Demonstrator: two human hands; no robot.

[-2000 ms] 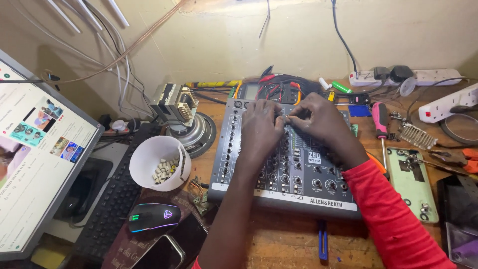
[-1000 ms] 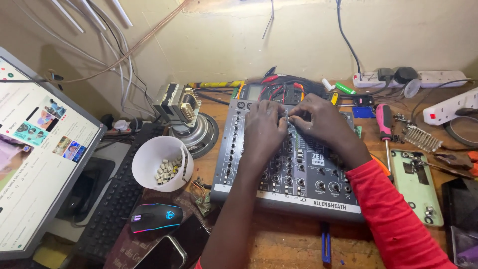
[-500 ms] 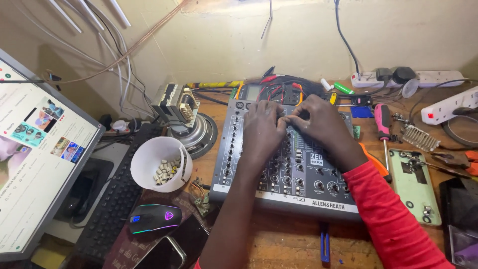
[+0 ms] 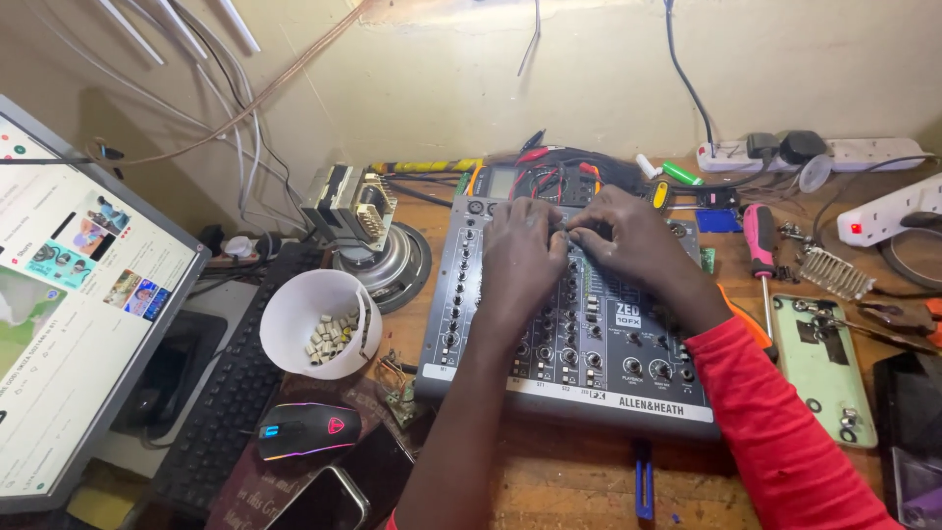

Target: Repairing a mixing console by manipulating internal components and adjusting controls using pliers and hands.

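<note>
Overhead, from the head camera, both hands sit on a grey audio mixer (image 4: pixel 589 334) that lies flat in the middle of a wooden bench (image 4: pixel 579 481). The left hand (image 4: pixel 520 260) rests palm-down on the upper middle of the panel, fingers curled toward the knob rows. The right hand (image 4: pixel 633 245), on a red-sleeved arm, meets it from the right, and the fingertips of both pinch together at one spot near the top of the panel. Whether they grip a knob, a cap or a nut cannot be told, as the fingers cover it.

As a judgement, the work looks to be partway through. Many knob posts on the lower panel show dark, with a few white-tipped ones, and the casing appears closed. A white bowl (image 4: pixel 294 314) just left of the mixer holds a heap of small pale caps (image 4: pixel 332 339), which suggests parts off the panel are collected there and not refitted. A pink-handled screwdriver (image 4: pixel 758 245) lies to the right, untouched, beside a green plate (image 4: pixel 822 363) with loose screws.

Farther left stand a monitor (image 4: pixel 78 314), a keyboard (image 4: pixel 231 393) and a lit mouse (image 4: pixel 307 430). A multimeter (image 4: pixel 510 180) with red leads lies behind the mixer
</note>
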